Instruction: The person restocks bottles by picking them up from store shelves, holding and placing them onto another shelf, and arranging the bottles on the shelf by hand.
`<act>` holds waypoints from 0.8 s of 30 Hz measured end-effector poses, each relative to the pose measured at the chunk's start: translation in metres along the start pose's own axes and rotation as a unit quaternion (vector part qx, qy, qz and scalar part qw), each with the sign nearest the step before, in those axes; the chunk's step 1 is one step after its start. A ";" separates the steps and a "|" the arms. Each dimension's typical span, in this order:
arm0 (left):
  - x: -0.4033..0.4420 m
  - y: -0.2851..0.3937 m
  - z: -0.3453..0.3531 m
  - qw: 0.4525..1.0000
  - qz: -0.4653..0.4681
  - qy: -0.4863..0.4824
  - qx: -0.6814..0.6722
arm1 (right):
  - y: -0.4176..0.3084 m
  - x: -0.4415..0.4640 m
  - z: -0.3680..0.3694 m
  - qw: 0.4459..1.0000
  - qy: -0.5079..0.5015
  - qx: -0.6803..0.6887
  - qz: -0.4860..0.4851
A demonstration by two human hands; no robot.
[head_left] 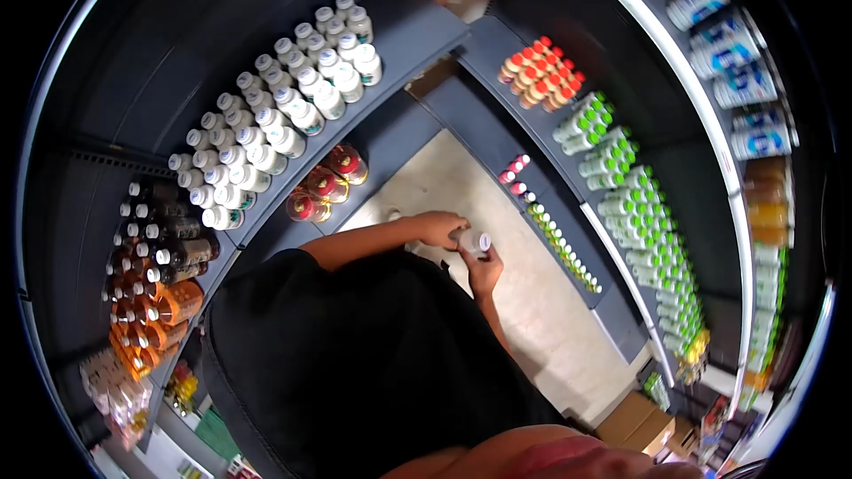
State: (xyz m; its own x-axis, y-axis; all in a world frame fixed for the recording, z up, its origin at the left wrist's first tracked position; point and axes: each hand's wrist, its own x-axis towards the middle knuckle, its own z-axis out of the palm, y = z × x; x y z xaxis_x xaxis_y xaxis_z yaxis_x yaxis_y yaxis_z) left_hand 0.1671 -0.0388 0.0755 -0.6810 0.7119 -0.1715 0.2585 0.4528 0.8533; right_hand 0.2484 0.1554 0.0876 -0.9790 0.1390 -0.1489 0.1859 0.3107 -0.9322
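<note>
In front of my chest I hold a small pale bottle with a white cap [474,241], tilted with the cap toward the right. My left hand [441,229] is closed around its lower end. My right hand [484,271] grips it from below, near the cap, with fingers curled round its side. The label is too blurred to read. To the left, the nearest shelf bears many white bottles with white caps [257,120] in tight rows. Below them, red-lidded jars [326,184] sit on a lower shelf.
Dark bottles [164,231] and orange bottles [160,324] stand farther left. On the right shelving are red-capped bottles [540,74], green-capped bottles [643,222] and large blue-and-white cans [741,62]. A lower right shelf holds a row of small bottles [561,248]. A cardboard box [635,424] rests on the floor.
</note>
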 end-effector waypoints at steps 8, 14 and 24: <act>0.003 0.018 -0.164 0.953 -0.105 0.269 -0.089 | -0.088 0.208 0.069 0.960 -0.078 -0.161 -0.214; 0.038 0.003 -0.218 0.850 -0.136 0.491 -0.132 | -0.176 0.322 0.141 0.925 -0.207 -0.078 -0.310; 0.092 -0.054 -0.284 0.685 -0.283 0.663 -0.106 | -0.226 0.437 0.299 0.830 -0.373 -0.054 -0.411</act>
State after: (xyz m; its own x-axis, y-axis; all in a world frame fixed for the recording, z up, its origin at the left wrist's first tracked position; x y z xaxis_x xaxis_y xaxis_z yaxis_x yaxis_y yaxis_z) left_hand -0.1037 -0.1499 0.1536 -0.6906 -0.7227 -0.0264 -0.3140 0.2668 0.9112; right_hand -0.2461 -0.1354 0.1345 -0.5502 -0.7705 0.3219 -0.6036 0.1006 -0.7909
